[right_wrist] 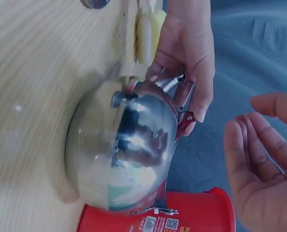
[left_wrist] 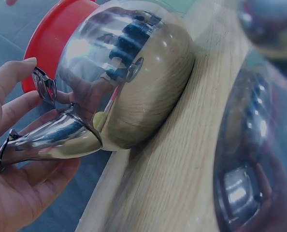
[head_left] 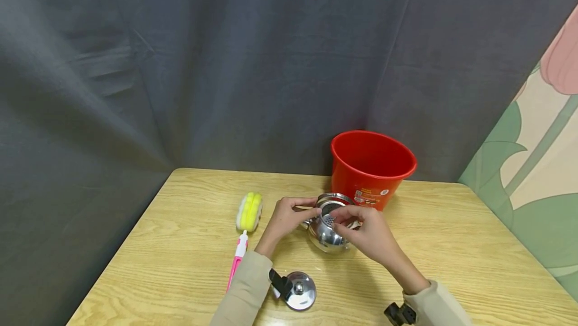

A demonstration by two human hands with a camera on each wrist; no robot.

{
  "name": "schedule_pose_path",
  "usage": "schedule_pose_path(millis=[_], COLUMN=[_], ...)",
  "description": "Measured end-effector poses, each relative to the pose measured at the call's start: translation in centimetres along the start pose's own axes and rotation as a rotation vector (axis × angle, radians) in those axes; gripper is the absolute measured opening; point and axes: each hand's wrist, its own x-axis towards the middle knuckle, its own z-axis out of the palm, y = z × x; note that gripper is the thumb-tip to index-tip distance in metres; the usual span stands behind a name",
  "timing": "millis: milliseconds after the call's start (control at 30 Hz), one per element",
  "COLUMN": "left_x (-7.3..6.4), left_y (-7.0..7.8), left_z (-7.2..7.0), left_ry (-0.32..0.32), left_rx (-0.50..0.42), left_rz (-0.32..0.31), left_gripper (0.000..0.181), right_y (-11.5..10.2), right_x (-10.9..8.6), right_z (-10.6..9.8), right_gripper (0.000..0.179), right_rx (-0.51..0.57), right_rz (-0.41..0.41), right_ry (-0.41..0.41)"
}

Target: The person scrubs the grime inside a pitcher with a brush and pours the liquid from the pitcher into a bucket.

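A shiny steel kettle (head_left: 327, 238) stands on the wooden table, uncovered, with a perforated strainer plate (head_left: 328, 220) showing inside its mouth. On its left side, my left hand (head_left: 289, 218) holds it around the short spout (left_wrist: 54, 140), one fingertip against the handle bracket (left_wrist: 46, 87). Over the kettle's right side hovers my right hand (head_left: 363, 225), its fingers loosely bent and thumb apart from them. Nothing shows between those fingers in the right wrist view. The round steel lid (head_left: 300, 291) lies knob up on the table, near my left forearm.
Behind the kettle stands a red bucket (head_left: 372, 168). To the left lies a brush with a yellow and white sponge head (head_left: 249, 211) and a pink and white handle (head_left: 237, 261). A dark curtain (head_left: 271, 65) hangs along the table's back edge.
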Motion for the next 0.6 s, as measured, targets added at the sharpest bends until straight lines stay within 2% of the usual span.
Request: schedule_pose_path(millis=[133, 333, 600], left_x=[0.1, 0.1, 0.1], left_y=[-0.1, -0.1, -0.2], left_z=[-0.1, -0.1, 0.0], left_ry=[-0.007, -0.002, 0.002], left_rx=[-0.006, -0.016, -0.029], left_rz=[0.009, 0.013, 0.003], left_gripper=[0.035, 0.034, 0.034], right_y=[-0.2, -0.1, 0.7], right_x=[-0.5, -1.3, -2.1], right_z=[0.3, 0.6, 1.2], right_gripper=[0.017, 0.019, 0.018], right_rx=[0.092, 0.216, 0.260], right_rz=[0.013, -0.027, -0.030], right_ry=[-0.055, -0.147, -0.207])
